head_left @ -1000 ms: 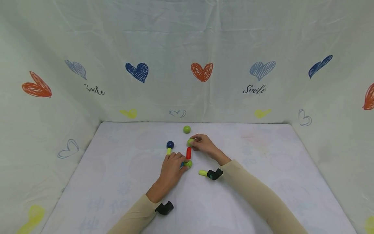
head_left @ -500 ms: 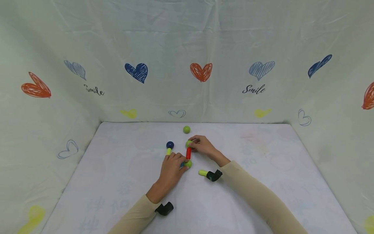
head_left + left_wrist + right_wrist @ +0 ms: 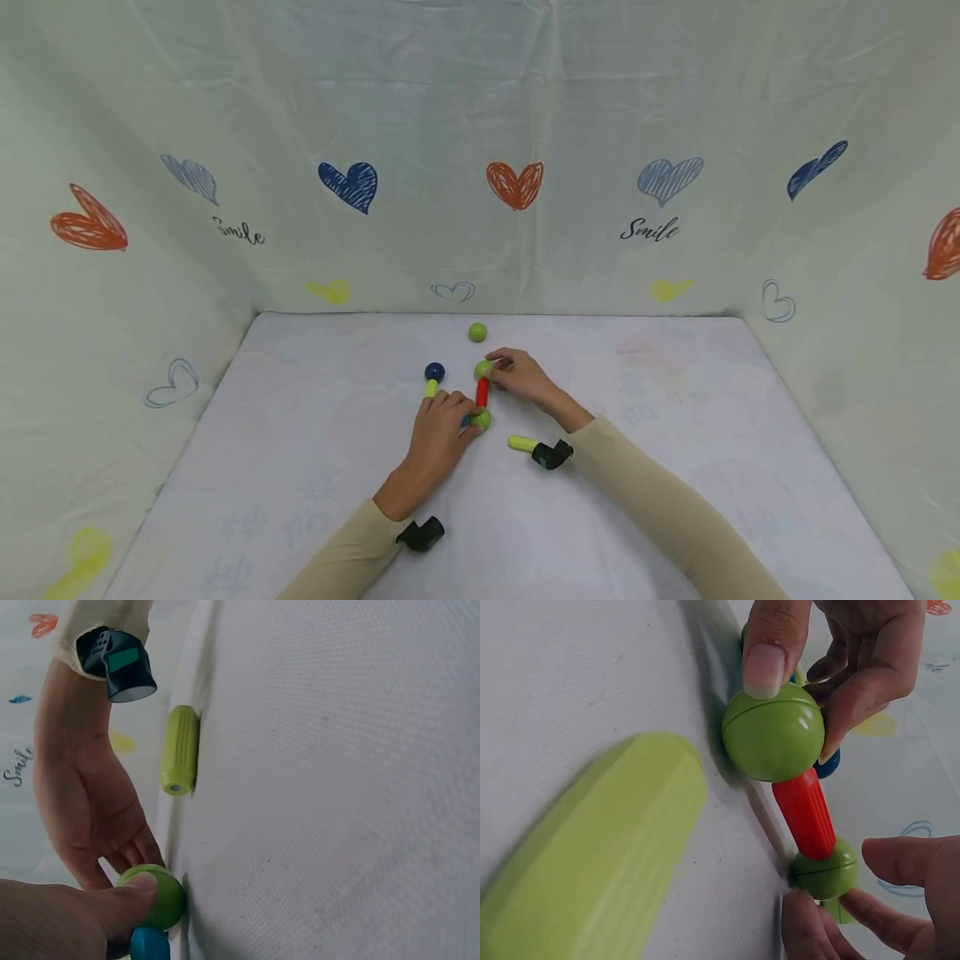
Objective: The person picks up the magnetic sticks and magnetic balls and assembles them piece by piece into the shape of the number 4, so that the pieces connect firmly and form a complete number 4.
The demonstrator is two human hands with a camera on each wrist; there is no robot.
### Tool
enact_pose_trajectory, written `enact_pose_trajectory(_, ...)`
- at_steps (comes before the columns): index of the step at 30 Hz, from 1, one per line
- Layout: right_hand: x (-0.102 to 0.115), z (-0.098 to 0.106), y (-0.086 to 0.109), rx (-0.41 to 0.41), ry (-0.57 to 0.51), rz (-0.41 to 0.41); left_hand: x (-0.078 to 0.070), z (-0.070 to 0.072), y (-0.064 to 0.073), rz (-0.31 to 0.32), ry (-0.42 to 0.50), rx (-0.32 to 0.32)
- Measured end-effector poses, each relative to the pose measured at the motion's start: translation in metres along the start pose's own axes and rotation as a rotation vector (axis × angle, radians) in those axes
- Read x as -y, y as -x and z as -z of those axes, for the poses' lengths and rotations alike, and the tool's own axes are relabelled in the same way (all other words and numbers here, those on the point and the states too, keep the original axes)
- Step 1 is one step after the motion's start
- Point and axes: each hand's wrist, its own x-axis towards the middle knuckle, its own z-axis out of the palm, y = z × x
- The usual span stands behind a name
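My left hand (image 3: pixel 438 429) pinches a green ball (image 3: pixel 774 733), thumb pressed on its surface in both wrist views. A blue stick (image 3: pixel 150 943) joins this ball, mostly covered by the hand from above. From the same ball a red stick (image 3: pixel 806 814) runs to a second green ball (image 3: pixel 826 868). Around that farther ball my right hand (image 3: pixel 521 375) has its fingertips, gripping it at the red stick's far end. A yellow-green stick (image 3: pixel 431 388) with a dark blue ball (image 3: pixel 435 372) on its end reaches out past the left hand's fingers.
A loose green ball (image 3: pixel 477 332) sits near the table's back edge. A separate yellow-green stick (image 3: pixel 522 443) lies below the right hand, beside its black wrist camera (image 3: pixel 552 454). Behind the white table (image 3: pixel 637 500) hangs a cloth printed with hearts.
The right hand and its green ball have come slightly nearer to the red stick. The left hand keeps its hold in the same place.
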Motion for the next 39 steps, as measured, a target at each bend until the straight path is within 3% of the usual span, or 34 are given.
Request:
enact_pose_trajectory(9,-0.012,0.007,0.024,-0.05,0.134,0.096,-0.001,0.002,-0.003,0.011,0.013,0.032)
enact_pose_trajectory(17,-0.024,0.015,0.048,0.033,0.178,0.179,0.001,0.001,-0.003,0.024,0.031,0.026)
enact_pose_trajectory(26,-0.027,0.015,0.079,0.115,0.318,0.24,0.0,0.003,-0.003,0.028,0.047,0.043)
enact_pose_trajectory(32,-0.027,0.006,0.093,0.095,0.453,0.276,0.002,0.003,-0.002,0.022,0.044,0.049)
enact_pose_trajectory(39,-0.028,-0.001,0.099,0.062,0.433,0.269,0.005,0.003,-0.002,-0.014,0.079,0.047)
